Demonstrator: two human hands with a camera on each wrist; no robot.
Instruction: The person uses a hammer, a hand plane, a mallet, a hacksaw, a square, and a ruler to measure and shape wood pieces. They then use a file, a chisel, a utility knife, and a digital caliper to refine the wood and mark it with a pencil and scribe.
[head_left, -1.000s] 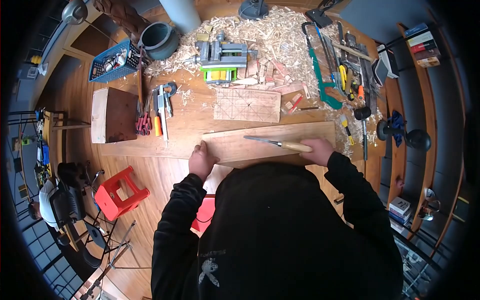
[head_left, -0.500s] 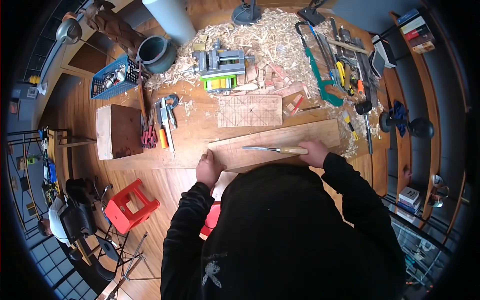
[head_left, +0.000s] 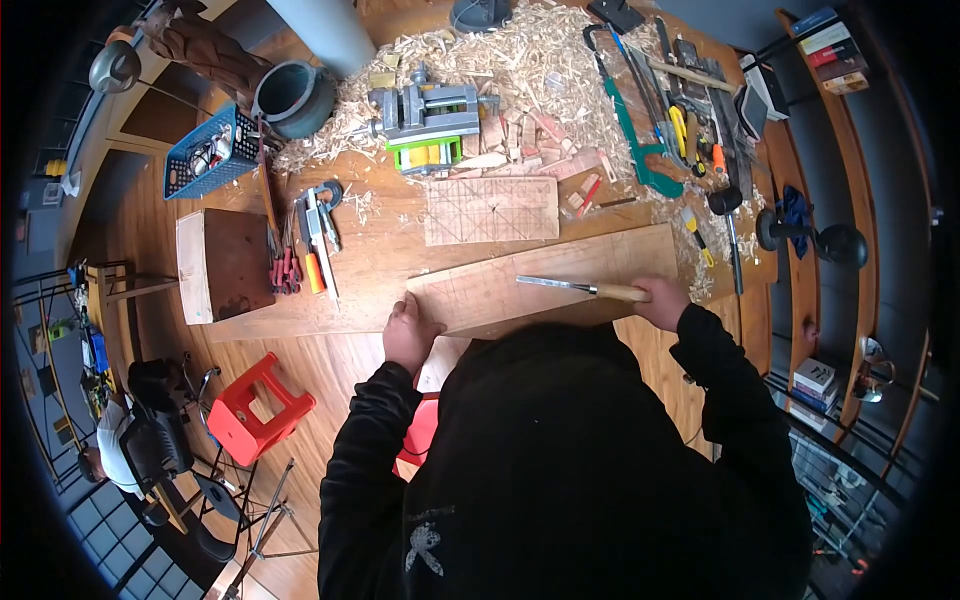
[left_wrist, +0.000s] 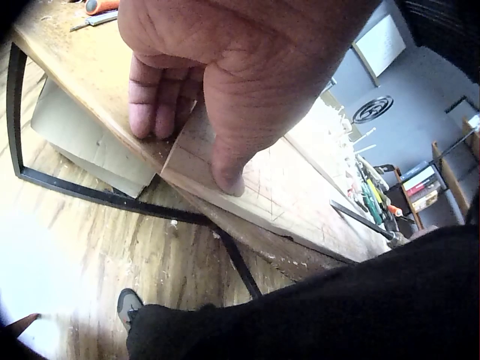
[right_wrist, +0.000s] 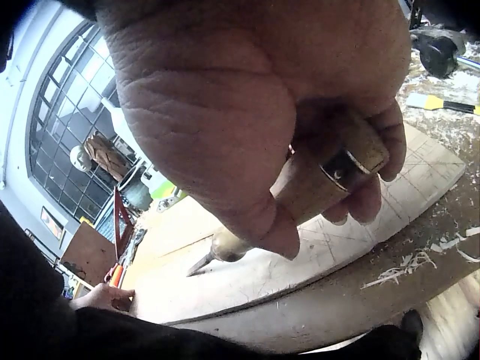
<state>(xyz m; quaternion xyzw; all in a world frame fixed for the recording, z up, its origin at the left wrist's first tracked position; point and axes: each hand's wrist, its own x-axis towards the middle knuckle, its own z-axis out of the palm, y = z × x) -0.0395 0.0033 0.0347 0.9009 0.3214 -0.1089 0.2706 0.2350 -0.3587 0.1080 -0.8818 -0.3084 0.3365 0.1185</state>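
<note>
In the head view a long, flat wooden board (head_left: 470, 290) lies aslant along the near edge of the workbench, pencil lines on its face. At its left end is my left hand (head_left: 408, 335); the left wrist view shows the thumb (left_wrist: 227, 176) pressing the top face while the fingers (left_wrist: 154, 105) curl down past the end edge. My right hand (head_left: 663, 303) grips the wooden handle of a chisel (head_left: 622, 292), its palm hiding part of the handle in the right wrist view. The steel blade (head_left: 550, 283) points left, low over the board.
Beyond the board lie a carved, line-marked panel (head_left: 492, 211) and a vise (head_left: 428, 112) among wood shavings (head_left: 540, 60). Left stand a box (head_left: 222, 265) and red-handled tools (head_left: 285, 272). A green saw (head_left: 650, 170), mallet (head_left: 727, 203) and brush (head_left: 697, 236) lie right.
My right hand has shifted right with the chisel, so the blade lies farther right over the board. The board slants more, its right end farther from me. My left hand stays at its left end.
</note>
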